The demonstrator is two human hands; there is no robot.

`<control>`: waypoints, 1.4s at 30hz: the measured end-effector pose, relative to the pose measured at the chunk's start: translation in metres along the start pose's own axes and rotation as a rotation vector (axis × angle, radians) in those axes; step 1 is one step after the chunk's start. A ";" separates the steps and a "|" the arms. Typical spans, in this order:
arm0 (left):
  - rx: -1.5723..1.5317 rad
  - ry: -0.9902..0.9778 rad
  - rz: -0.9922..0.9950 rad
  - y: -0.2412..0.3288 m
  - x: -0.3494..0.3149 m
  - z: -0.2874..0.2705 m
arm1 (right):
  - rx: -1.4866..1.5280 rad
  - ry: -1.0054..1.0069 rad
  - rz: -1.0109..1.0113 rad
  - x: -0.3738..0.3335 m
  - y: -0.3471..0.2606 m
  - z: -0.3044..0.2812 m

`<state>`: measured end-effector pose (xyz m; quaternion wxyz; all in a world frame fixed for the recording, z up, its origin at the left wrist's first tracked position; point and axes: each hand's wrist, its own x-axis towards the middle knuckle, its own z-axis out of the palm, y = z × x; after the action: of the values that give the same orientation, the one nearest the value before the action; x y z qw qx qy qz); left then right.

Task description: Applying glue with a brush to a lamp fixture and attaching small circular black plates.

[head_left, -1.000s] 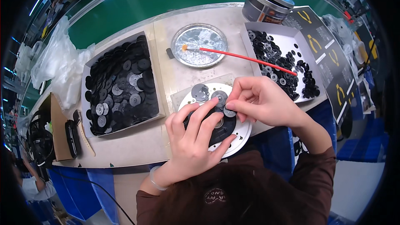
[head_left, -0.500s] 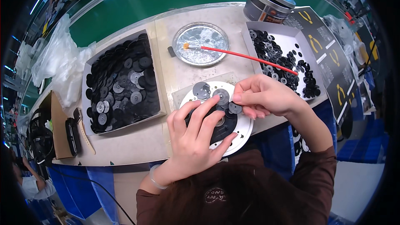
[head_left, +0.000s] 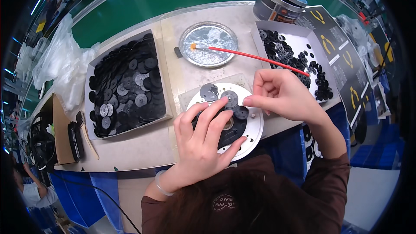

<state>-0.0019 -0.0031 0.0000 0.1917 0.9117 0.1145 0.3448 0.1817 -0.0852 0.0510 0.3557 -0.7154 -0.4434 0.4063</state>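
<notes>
A white round plate (head_left: 255, 135) bears a black housing (head_left: 236, 131) with grey and black gears. My left hand (head_left: 200, 135) lies over it, fingers stretched and spread, a fingertip touching the larger grey gear (head_left: 232, 98). Beside that gear sits a small dark toothed gear (head_left: 241, 112). Just above and right of it is my right hand (head_left: 284, 97), its thumb stretched out and its other fingers loosely curled, with nothing seen between them. A dark grey disc with holes (head_left: 209, 92) lies at the plate's far edge. My left hand hides part of the housing.
Left stands a box (head_left: 168, 113) of dark gears; right, a white tray (head_left: 318, 43) of small black gears. A red-handled brush (head_left: 260, 58) spans from a round metal lid (head_left: 209, 63) to that tray. Behind are a tin (head_left: 279, 2) and, far left, plastic bags (head_left: 65, 60).
My right hand has let go of the small toothed gear and drawn up and slightly right. The gear now sits a little further left beside the larger gear. My left hand has barely moved.
</notes>
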 end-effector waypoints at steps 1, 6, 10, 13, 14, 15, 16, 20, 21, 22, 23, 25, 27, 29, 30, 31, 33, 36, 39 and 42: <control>0.005 -0.004 0.009 0.000 0.000 0.000 | 0.001 0.000 0.001 -0.001 0.001 0.000; 0.025 -0.015 0.010 -0.001 0.000 0.000 | 0.002 0.155 -0.176 -0.005 -0.002 -0.013; 0.089 -0.054 0.019 0.003 0.001 -0.001 | -0.327 0.583 -0.299 -0.007 0.004 -0.058; 0.084 -0.046 0.016 0.004 0.002 0.000 | -0.560 0.677 -0.267 0.010 0.040 -0.091; 0.075 -0.044 0.016 0.004 0.002 0.000 | -0.603 0.562 -0.194 0.016 0.051 -0.096; 0.070 -0.042 0.023 0.003 0.001 0.001 | -0.643 0.447 -0.120 0.021 0.061 -0.100; 0.073 -0.031 0.038 0.002 0.001 0.002 | -0.626 0.436 -0.110 0.026 0.071 -0.101; 0.084 -0.029 0.047 0.002 0.002 0.001 | -0.593 0.286 -0.070 0.039 0.077 -0.099; 0.088 -0.027 0.046 0.002 0.002 0.001 | -0.599 0.283 -0.110 0.041 0.078 -0.097; 0.089 -0.033 0.051 0.002 0.003 0.002 | -0.566 0.258 -0.049 0.041 0.075 -0.094; 0.089 -0.028 0.045 0.002 0.003 0.002 | -0.530 0.230 0.001 0.042 0.070 -0.092; 0.100 -0.030 0.039 0.004 0.003 0.001 | -0.519 0.193 -0.017 0.045 0.076 -0.097; 0.103 -0.025 0.044 0.004 0.002 -0.001 | -0.518 0.200 0.004 0.042 0.074 -0.097; 0.116 -0.022 0.036 0.003 0.001 -0.001 | -0.473 0.282 -0.091 0.046 0.081 -0.095; 0.104 -0.023 0.040 0.002 0.001 0.000 | -0.475 0.280 -0.093 0.046 0.083 -0.096; 0.094 -0.024 0.041 0.001 0.001 0.000 | -0.508 0.326 -0.096 0.044 0.083 -0.099; 0.090 -0.019 0.048 0.001 0.002 0.001 | -0.567 0.413 -0.110 0.039 0.080 -0.103; 0.084 -0.014 0.053 0.000 0.002 0.002 | -0.524 0.471 -0.136 0.034 0.082 -0.106; 0.071 -0.005 0.068 0.001 0.002 0.002 | -0.303 0.570 -0.111 0.024 0.058 -0.098; 0.082 -0.001 0.050 -0.001 0.000 0.004 | -0.038 0.561 -0.255 0.014 0.025 -0.075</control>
<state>0.0002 -0.0029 -0.0033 0.1456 0.9215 0.1059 0.3441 0.2618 -0.0919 0.0571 0.4988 -0.7447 -0.4218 0.1365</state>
